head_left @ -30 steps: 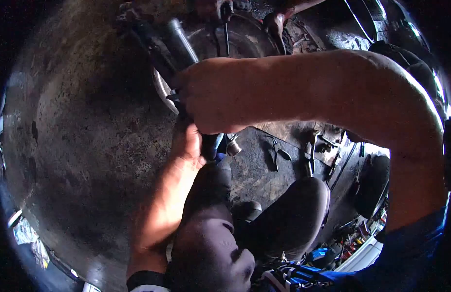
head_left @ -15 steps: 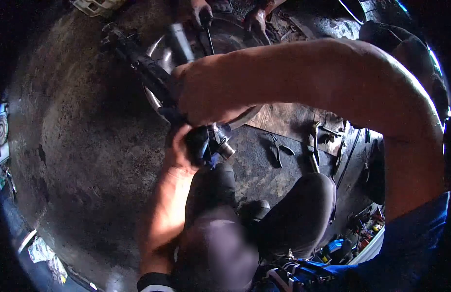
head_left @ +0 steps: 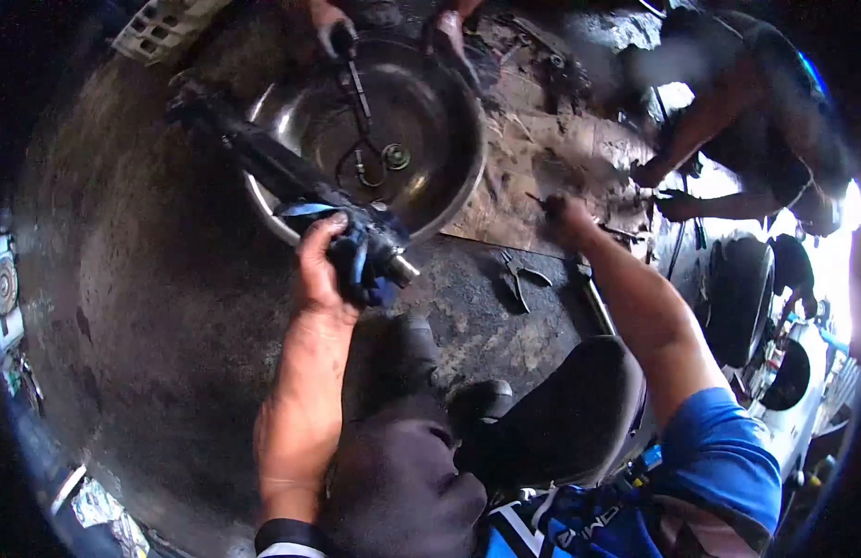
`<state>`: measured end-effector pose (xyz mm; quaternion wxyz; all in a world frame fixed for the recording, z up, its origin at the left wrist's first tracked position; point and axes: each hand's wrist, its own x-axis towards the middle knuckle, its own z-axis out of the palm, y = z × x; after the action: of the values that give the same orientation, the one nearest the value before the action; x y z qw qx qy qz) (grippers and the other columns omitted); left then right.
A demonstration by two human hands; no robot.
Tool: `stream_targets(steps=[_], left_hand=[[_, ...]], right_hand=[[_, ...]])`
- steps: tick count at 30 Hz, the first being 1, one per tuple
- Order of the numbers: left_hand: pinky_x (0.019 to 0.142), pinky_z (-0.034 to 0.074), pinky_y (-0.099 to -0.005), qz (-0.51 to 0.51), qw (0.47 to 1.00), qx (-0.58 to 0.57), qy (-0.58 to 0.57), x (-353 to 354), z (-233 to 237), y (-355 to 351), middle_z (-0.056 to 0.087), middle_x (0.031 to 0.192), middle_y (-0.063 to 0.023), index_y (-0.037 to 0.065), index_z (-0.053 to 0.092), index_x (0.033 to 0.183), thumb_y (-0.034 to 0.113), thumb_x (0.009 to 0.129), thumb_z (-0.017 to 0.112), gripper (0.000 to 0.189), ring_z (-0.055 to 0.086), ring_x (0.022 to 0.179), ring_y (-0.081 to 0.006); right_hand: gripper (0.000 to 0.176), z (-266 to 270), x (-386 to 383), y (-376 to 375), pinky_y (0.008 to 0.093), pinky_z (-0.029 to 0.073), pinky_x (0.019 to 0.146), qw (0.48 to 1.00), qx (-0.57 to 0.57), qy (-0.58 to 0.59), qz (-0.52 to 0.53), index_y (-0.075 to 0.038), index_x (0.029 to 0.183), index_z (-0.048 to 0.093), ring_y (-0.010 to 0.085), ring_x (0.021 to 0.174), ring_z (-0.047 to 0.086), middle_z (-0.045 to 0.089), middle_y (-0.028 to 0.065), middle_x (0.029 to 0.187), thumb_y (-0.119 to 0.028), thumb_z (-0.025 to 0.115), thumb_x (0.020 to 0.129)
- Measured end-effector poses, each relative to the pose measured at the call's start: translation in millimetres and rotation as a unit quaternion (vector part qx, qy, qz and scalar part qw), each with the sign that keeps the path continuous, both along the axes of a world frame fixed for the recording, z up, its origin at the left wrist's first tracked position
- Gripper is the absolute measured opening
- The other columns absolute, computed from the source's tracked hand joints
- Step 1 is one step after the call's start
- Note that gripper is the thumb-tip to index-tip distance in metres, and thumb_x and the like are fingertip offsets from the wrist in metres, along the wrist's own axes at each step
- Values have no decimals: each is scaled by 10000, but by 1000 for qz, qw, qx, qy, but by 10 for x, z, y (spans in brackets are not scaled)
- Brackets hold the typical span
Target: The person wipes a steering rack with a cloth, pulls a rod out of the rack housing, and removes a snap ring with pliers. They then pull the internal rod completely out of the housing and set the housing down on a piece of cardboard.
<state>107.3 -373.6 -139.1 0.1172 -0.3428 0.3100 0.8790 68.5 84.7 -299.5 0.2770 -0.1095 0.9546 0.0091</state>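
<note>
My left hand (head_left: 321,265) is wrapped around a blue rag (head_left: 354,256) at the near end of a long dark metal part (head_left: 277,167). A shiny metal stub (head_left: 403,271) pokes out of the rag. The part slants up and left across the rim of a round metal basin (head_left: 480,163). My right hand (head_left: 568,221) is closed above a cardboard sheet (head_left: 505,216), and a thin dark tip sticks out from its fingers. What it holds is otherwise hidden. Pliers (head_left: 518,281) lie on the floor near my knees.
Another person's hands (head_left: 333,33) hold a dark tool over the basin. A second person (head_left: 742,112) crouches at the right, arms reaching to the cardboard. A metal bar (head_left: 598,302) lies beside my knee. A perforated crate (head_left: 165,30) stands at the far left.
My right hand has moved away from the metal part, rightward to above the cardboard. My left hand still grips the rag-covered end, slightly further left. The basin is less covered now.
</note>
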Motion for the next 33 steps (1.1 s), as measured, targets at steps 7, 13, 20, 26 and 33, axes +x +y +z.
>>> stream_targets(steps=[7, 13, 20, 26, 33], left_hand=[[799, 539, -432, -14, 998, 52, 34, -203, -28, 143, 670, 941, -109, 60, 621, 972, 252, 774, 612, 276, 657, 850, -288], [824, 534, -405, 8, 998, 25, 53, -316, 123, 313, 641, 928, -81, 55, 597, 971, 220, 777, 621, 256, 636, 869, -258], [787, 541, -422, -11, 992, 42, 120, -397, 240, 316, 650, 924, -88, 62, 613, 935, 274, 786, 593, 259, 638, 843, -271], [794, 531, -444, -5, 992, 42, 119, -478, 410, 358, 652, 924, -85, 88, 616, 952, 297, 800, 564, 264, 637, 852, -276], [810, 526, -457, -27, 992, 45, 119, -514, 457, 406, 641, 974, -90, 90, 601, 992, 331, 807, 546, 309, 626, 891, -289]], right_hand=[[871, 466, 843, -793, 460, 416, 965, 989, 89, -66, -94, -39, 1323, 346, 352, 1159, 441, 441, 182, 1216, -262, 801, 615], [613, 559, 1233, -910, 461, 429, 937, 993, 42, -59, -89, -58, 1238, 419, 347, 1164, 446, 470, 172, 1172, -232, 692, 718], [611, 671, 1434, -1018, 436, 439, 916, 998, 17, -39, -52, -73, 1249, 415, 332, 1115, 475, 461, 179, 1161, -257, 687, 734], [628, 498, 1581, -837, 416, 429, 955, 985, 15, -35, -171, -54, 1209, 433, 359, 1155, 463, 457, 191, 1189, -262, 733, 699], [742, 703, 1362, -956, 401, 422, 969, 957, -160, -111, -215, -8, 1236, 418, 371, 1113, 513, 538, 216, 1145, -289, 777, 651]])
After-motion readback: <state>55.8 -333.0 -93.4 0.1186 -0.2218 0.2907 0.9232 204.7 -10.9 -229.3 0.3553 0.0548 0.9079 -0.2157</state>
